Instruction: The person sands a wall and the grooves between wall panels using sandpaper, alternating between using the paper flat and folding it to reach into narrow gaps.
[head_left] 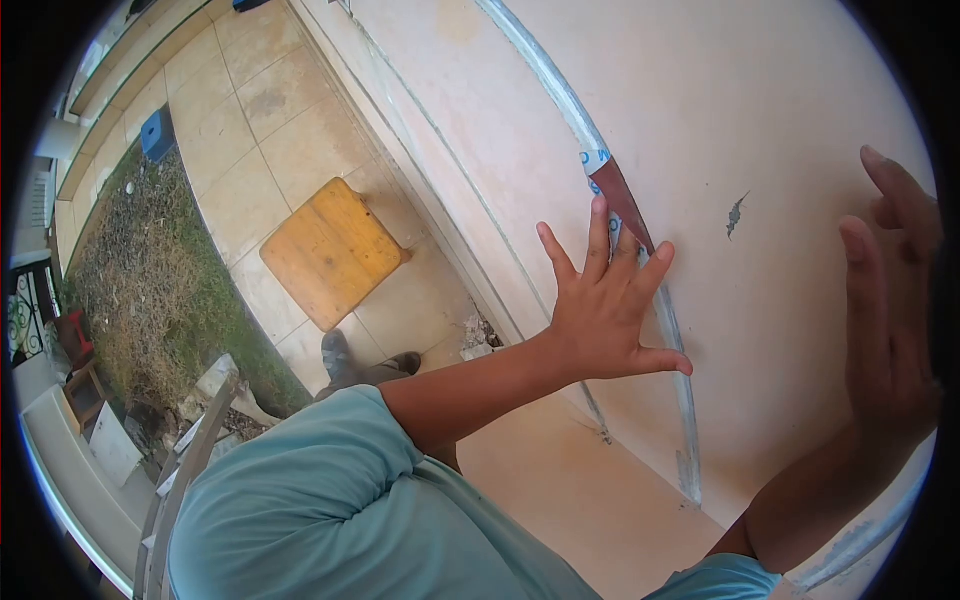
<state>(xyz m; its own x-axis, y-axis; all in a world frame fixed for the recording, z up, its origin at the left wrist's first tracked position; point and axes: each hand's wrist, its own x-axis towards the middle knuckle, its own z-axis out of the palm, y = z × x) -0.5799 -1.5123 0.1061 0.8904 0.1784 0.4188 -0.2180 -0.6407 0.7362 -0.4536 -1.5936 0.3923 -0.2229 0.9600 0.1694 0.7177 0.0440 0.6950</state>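
Observation:
My left hand (610,315) is spread over the pale wall (790,90), back towards me and thumb out to the right. Its middle fingers overlap a piece of sandpaper (622,205), red-brown on one face and white with blue print on the other. The sandpaper lies along a long bluish-grey strip (553,75) that runs up the wall. Part of the sheet is hidden behind the fingers. At the right edge, my right hand (893,300) is raised in front of the wall with fingers stretched out and nothing visible in it, partly in dark shadow.
A wooden stool (333,250) stands on the tiled floor (280,100), close to my shoes (340,355). Beyond it are a grassy patch (165,270) and a blue stool (157,134). A wooden rail (190,465) stands at lower left. The wall has a chipped spot (737,215).

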